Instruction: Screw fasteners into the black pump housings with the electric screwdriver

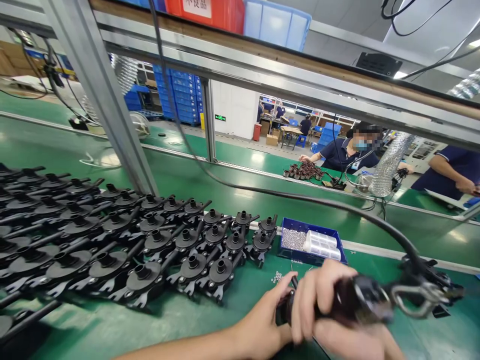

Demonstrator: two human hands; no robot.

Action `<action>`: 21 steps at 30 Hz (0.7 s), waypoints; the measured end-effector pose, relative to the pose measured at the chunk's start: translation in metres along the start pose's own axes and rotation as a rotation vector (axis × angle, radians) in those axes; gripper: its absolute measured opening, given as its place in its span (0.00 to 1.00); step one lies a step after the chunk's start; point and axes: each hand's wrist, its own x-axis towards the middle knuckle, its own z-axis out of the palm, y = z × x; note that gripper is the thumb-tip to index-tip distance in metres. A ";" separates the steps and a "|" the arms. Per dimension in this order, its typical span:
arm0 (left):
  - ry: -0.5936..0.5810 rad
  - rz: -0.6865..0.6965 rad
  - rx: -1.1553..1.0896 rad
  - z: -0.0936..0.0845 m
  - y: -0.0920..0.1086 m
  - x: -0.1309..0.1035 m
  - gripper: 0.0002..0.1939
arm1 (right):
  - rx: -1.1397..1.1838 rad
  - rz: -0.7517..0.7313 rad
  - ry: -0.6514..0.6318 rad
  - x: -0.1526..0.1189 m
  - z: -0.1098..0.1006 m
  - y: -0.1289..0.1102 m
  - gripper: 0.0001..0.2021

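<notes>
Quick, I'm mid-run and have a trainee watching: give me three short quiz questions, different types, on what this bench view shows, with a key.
1. True or false: the blue tray of small silver parts sits to the right of the rows of black parts.
2. Which hand grips the black power tool? A) right hand B) left hand C) neither
3. Fill in: the green bench carries a few loose ______ near the left hand.

Key: 1 true. 2 A; the left hand steadies a dark part at the tool's tip. 3 screws, small and silvery.
</notes>
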 end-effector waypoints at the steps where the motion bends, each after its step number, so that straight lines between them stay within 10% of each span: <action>1: -0.014 0.038 -0.006 0.000 0.000 0.000 0.49 | -0.082 0.004 0.140 0.001 0.001 0.002 0.10; 5: -0.038 0.125 -0.016 0.000 -0.004 0.002 0.45 | -0.296 -0.024 0.470 0.000 0.017 0.016 0.06; 21: 0.019 0.220 0.075 0.004 -0.007 0.005 0.43 | -0.166 -0.154 0.406 -0.001 0.023 0.030 0.05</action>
